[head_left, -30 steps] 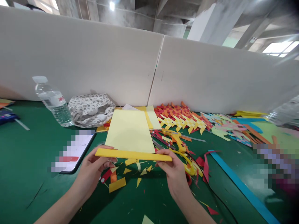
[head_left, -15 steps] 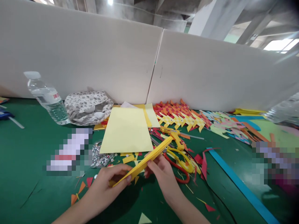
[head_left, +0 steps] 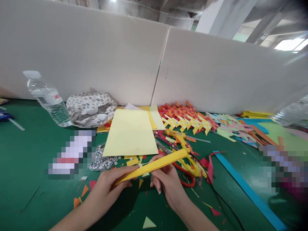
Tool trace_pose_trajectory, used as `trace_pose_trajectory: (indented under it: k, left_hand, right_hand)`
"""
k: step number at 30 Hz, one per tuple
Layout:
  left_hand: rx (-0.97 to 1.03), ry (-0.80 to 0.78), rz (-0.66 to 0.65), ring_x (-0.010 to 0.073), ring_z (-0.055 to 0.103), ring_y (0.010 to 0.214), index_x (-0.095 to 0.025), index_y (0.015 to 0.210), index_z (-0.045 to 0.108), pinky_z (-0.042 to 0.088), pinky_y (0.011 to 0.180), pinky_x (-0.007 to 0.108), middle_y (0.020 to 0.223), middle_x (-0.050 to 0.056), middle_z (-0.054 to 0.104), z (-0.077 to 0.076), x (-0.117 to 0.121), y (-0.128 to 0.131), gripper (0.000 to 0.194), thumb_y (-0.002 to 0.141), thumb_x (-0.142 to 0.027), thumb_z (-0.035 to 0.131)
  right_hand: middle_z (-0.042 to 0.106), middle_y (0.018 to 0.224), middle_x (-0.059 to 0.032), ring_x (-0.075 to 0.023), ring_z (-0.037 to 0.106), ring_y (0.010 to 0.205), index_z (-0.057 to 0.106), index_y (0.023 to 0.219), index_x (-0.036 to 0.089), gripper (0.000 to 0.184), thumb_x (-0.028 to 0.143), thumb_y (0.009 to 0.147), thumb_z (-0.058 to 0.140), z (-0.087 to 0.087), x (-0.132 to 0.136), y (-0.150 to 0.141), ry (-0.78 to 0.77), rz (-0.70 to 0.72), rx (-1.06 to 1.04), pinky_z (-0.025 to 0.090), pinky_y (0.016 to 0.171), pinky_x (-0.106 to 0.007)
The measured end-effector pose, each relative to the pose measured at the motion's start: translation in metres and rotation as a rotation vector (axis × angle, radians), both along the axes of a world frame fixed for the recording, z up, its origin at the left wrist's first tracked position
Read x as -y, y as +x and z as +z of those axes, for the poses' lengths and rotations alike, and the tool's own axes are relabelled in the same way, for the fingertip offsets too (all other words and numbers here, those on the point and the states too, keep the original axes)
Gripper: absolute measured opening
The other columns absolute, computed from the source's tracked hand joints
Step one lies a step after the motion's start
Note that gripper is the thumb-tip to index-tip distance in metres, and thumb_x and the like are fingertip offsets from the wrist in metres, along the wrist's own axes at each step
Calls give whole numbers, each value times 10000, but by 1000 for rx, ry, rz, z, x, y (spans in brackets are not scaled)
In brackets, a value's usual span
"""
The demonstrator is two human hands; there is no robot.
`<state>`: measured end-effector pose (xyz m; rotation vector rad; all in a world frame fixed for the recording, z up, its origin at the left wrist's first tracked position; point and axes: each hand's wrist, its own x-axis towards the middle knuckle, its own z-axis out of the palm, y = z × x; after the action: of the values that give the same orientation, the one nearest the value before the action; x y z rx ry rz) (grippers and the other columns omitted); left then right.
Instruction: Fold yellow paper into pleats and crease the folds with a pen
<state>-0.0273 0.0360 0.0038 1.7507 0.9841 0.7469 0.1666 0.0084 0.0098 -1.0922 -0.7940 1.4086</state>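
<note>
Layered yellow paper strip (head_left: 156,164), held aslant in both hands.
Through my distant feed, I saw the left hand (head_left: 103,189) pinch the strip's near end between thumb and fingers, while the right hand (head_left: 169,183) gripped it past the middle, thumb in front and lower fingers curled loosely beneath. The strip was in front of the pale yellow sheet (head_left: 131,133), its free end over the yellow scissor handles (head_left: 193,168) (I could not tell whether it touched them). I judged that handling it well called for a light, even pinch and flush long edges, since squeezing one end harder could have skewed the layers, and for guiding the free end clear of the handles to avoid a crease.
</note>
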Motion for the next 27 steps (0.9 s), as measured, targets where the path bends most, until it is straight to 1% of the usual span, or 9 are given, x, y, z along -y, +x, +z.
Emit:
trace_pose_trajectory:
  k: [2, 5, 7, 9, 12, 17, 22, 25, 27]
  left_hand:
    - [6, -13, -15, 191, 691, 751, -327, 1112, 672, 514, 712, 240, 963, 14, 740, 2, 0, 1, 344, 817, -205, 544]
    - [-40, 26, -89, 208, 677, 828, -320, 1124, 664, 501, 747, 251, 993, 22, 732, 6, 1, 4, 312, 846, -255, 539]
    - [-94, 67, -138, 209, 660, 863, -318, 1117, 662, 482, 761, 244, 1009, 21, 723, 9, 3, 5, 288, 854, -292, 545]
    - [-138, 77, -177, 194, 646, 849, -316, 1090, 662, 464, 744, 223, 1007, 9, 713, 11, 4, 6, 258, 864, -322, 538]
    - [-168, 51, -177, 164, 622, 789, -298, 1020, 662, 430, 698, 197, 933, -11, 701, 12, 6, 7, 222, 896, -351, 485]
    - [-200, 17, -171, 148, 561, 692, -235, 889, 636, 378, 632, 206, 774, -11, 646, 13, 5, 10, 305, 943, -348, 357]
    - [-203, -33, -150, 150, 522, 680, -212, 825, 575, 374, 619, 217, 767, -2, 605, 14, 10, 11, 245, 920, -313, 373]
    - [-161, -97, -181, 150, 549, 722, -219, 857, 523, 404, 663, 220, 806, -2, 606, 12, 14, 9, 204, 918, -255, 331]
    - [-183, -135, -196, 147, 568, 708, -222, 892, 486, 422, 670, 228, 800, -2, 604, 11, 16, 7, 203, 921, -234, 285]
  right_hand:
    - [422, 321, 129, -42, 334, 273, 598, 837, 175, 225, 294, 696, 727, 1, 1, -1, 7, 36, -15, 440, 449, -211]
    - [485, 359, 93, -63, 389, 301, 597, 839, 165, 256, 328, 691, 728, 1, 1, -2, -11, 68, 31, 366, 356, -174]
    - [520, 404, 70, -74, 423, 342, 591, 828, 156, 277, 347, 684, 729, 2, 1, -2, -53, 38, 73, 330, 327, -159]
    - [529, 420, 63, -74, 437, 363, 588, 818, 146, 283, 360, 684, 718, 2, 0, -3, -91, -2, 97, 348, 349, -163]
    - [524, 415, 60, -76, 442, 365, 584, 795, 140, 271, 379, 704, 673, 0, -1, -3, -117, 8, 125, 373, 384, -180]
    - [527, 463, 54, -72, 446, 391, 571, 776, 137, 246, 376, 739, 613, -3, 0, -7, -101, 109, 215, 373, 406, -185]
    - [522, 518, 44, -67, 444, 440, 625, 818, 124, 209, 323, 760, 596, -3, 5, -14, -65, 268, 268, 361, 429, -178]
    - [504, 506, 54, -61, 423, 420, 647, 890, 128, 225, 312, 784, 574, -1, 9, -14, -40, 280, 283, 338, 413, -170]
    - [454, 451, 76, -53, 369, 368, 654, 912, 129, 243, 317, 790, 559, 2, 8, -9, -31, 228, 295, 283, 371, -163]
